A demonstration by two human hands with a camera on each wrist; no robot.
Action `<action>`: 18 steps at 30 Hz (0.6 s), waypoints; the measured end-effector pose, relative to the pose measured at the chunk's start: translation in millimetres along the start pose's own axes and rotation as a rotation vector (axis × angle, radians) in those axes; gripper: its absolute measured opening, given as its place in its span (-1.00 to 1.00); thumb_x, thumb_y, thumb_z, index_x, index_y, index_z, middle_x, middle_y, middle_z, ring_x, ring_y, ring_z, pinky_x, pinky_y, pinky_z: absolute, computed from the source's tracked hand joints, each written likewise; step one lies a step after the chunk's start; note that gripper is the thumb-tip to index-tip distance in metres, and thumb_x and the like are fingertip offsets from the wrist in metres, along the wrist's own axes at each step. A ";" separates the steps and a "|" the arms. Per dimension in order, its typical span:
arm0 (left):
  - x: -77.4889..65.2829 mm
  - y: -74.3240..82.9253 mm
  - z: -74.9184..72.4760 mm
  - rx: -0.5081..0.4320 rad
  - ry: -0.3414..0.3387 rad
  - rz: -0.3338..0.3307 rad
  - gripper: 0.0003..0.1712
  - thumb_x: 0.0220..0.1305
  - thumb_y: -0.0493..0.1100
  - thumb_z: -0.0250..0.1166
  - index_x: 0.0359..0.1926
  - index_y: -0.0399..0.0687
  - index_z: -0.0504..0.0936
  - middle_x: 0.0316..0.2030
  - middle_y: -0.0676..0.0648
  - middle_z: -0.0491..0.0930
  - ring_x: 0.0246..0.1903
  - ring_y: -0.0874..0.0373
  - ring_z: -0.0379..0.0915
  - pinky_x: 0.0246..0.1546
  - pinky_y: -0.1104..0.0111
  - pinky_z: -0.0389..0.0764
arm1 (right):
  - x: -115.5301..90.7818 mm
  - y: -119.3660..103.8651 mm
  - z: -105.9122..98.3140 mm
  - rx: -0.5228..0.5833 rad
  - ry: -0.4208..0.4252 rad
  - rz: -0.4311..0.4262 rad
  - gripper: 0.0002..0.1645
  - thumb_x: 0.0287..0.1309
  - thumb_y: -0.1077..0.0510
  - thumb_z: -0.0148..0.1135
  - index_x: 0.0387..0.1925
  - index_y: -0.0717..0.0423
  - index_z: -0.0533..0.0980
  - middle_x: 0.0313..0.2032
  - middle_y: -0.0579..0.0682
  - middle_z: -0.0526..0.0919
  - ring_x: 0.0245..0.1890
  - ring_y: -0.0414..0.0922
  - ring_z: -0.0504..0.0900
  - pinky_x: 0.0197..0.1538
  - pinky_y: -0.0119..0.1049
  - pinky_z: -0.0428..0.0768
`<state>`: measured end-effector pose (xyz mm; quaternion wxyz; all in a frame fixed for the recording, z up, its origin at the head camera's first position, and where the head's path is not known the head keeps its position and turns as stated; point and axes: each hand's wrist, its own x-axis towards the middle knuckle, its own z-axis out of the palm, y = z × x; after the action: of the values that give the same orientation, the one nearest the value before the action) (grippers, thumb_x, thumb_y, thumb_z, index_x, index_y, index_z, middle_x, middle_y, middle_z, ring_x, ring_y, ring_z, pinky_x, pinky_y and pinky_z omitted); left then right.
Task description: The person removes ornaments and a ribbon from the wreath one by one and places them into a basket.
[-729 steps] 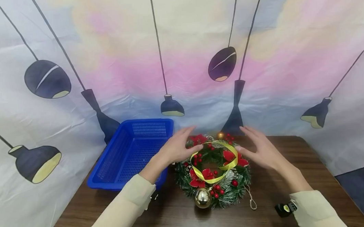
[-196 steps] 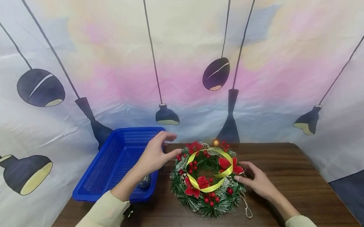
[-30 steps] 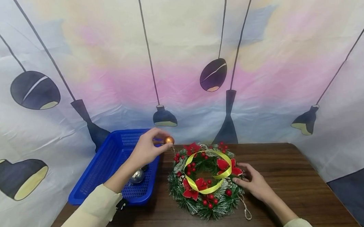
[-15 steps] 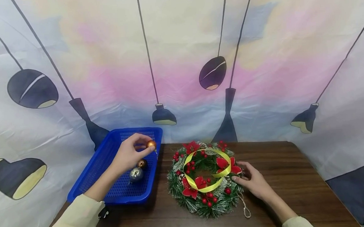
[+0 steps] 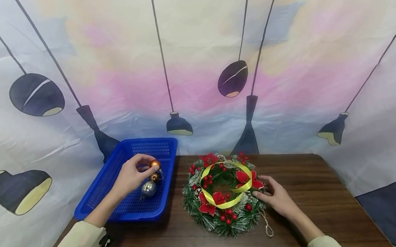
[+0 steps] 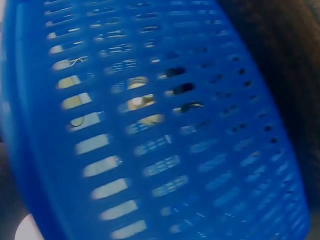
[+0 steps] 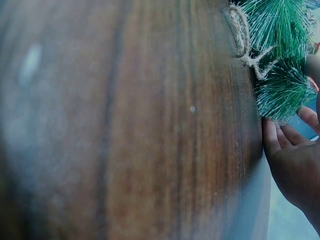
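Here, left hand point(image 5: 129, 176) pinching bauble point(image 5: 154, 164) (orange), right hand point(image 5: 277, 198) holding wreath point(image 5: 231, 226).

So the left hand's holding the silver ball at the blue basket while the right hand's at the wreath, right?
No, the left hand holds an orange ball; the silver ball lies in the basket, as the head view shows. The rest stands.

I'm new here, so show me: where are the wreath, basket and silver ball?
Wreath point(image 5: 228, 228), head view: greenery on its near side.
Basket point(image 5: 153, 147), head view: its far wall.
Silver ball point(image 5: 149, 189), head view: middle of its visible side.
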<state>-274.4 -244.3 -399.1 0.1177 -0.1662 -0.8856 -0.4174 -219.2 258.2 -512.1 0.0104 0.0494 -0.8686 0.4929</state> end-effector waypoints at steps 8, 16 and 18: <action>-4.6 -22.6 13.5 0.012 -0.011 -0.045 -0.64 0.37 -0.09 0.51 0.07 -0.16 0.69 -0.02 -0.16 0.71 -0.04 -0.03 0.70 -0.03 0.22 0.76 | 0.5 -1.3 0.9 -0.008 0.005 0.006 -0.15 0.36 -0.11 0.45 0.50 0.11 0.33 0.31 0.31 0.53 0.32 0.32 0.53 0.33 0.22 0.53; -6.8 -31.2 21.4 0.018 -0.026 -0.071 -0.66 0.35 -0.12 0.53 0.05 -0.16 0.70 -0.05 -0.14 0.72 -0.06 0.01 0.70 -0.06 0.24 0.76 | 0.2 -1.8 1.0 -0.003 0.005 -0.002 -0.17 0.37 -0.10 0.45 0.49 0.12 0.34 0.30 0.28 0.55 0.31 0.26 0.54 0.34 0.19 0.53; -6.0 -31.3 21.8 0.016 -0.027 -0.071 -0.65 0.35 -0.12 0.53 0.05 -0.17 0.69 -0.05 -0.14 0.72 -0.05 0.01 0.70 -0.05 0.25 0.76 | 0.4 -1.9 0.7 -0.001 0.005 -0.002 -0.17 0.37 -0.10 0.45 0.49 0.11 0.34 0.30 0.28 0.55 0.31 0.25 0.54 0.34 0.19 0.53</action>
<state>-282.7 -247.1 -436.7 0.0923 -0.1391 -0.8958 -0.4118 -219.5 256.7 -510.8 0.0129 0.0489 -0.8688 0.4926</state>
